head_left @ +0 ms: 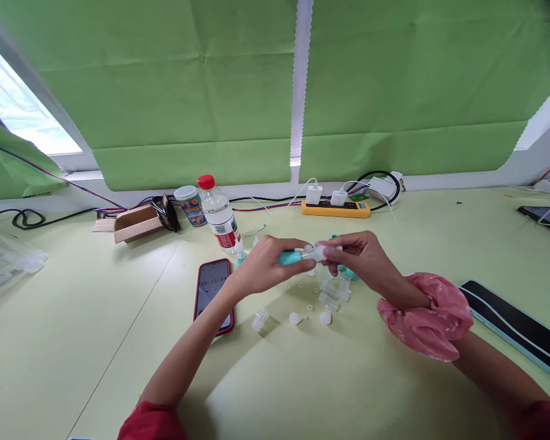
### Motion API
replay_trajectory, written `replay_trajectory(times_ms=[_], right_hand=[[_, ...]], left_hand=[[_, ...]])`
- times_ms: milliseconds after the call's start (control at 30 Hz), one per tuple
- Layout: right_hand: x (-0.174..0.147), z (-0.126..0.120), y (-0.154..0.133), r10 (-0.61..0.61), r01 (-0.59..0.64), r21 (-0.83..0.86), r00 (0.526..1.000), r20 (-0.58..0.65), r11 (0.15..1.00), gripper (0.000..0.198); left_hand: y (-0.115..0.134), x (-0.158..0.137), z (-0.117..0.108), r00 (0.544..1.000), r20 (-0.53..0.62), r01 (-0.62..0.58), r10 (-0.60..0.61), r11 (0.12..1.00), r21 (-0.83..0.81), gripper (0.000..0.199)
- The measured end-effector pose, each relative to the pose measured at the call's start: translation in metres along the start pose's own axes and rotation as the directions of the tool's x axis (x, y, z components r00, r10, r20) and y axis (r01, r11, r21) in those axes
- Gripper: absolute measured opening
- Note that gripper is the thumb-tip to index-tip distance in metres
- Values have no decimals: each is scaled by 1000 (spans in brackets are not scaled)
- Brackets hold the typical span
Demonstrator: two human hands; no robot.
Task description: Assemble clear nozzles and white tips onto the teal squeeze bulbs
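On the pale tabletop, a red-capped bottle stands beside a patterned cup, with an open cardboard box to their left. A phone showing a timer lies partly behind the left forearm. Farther back sits an orange power strip. Loose clear plastic parts lie below the hands; the right hand partly hides teal pieces behind it. Crumpled pink plastic rings the right wrist.

The teal-and-clear piece is held above the tabletop, between both hands: the left hand's grip is closed around its teal end, the right grip pinching its whitish end.
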State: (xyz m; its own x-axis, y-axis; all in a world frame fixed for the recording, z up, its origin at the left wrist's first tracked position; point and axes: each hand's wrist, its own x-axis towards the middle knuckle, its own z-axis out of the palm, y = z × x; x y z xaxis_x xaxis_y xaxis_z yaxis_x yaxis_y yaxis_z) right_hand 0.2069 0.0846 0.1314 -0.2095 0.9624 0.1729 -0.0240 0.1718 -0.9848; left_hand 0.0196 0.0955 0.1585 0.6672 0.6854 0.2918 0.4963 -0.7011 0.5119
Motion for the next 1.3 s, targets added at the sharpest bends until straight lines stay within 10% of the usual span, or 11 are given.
replay_trajectory(times_ms=[333, 533, 767, 1300], right_hand=[[18, -4, 25, -174, 116, -341, 974, -146, 933, 29], [35, -18, 55, -273, 204, -742, 962, 30, 638, 32], [38, -20, 62, -227, 181, -773, 973, 50, 607, 30], [36, -26, 48, -9, 77, -894, 997, 82, 442, 37]], left_hand=[[-27, 8, -1, 982, 89, 155, -170, 976, 153, 40], [-42, 1, -6, 862, 358, 141, -359, 848, 511, 35], [-60, 7, 29, 783, 442, 100, -438, 789, 606, 23], [-73, 8, 57, 825, 474, 4, -307, 843, 537, 19]])
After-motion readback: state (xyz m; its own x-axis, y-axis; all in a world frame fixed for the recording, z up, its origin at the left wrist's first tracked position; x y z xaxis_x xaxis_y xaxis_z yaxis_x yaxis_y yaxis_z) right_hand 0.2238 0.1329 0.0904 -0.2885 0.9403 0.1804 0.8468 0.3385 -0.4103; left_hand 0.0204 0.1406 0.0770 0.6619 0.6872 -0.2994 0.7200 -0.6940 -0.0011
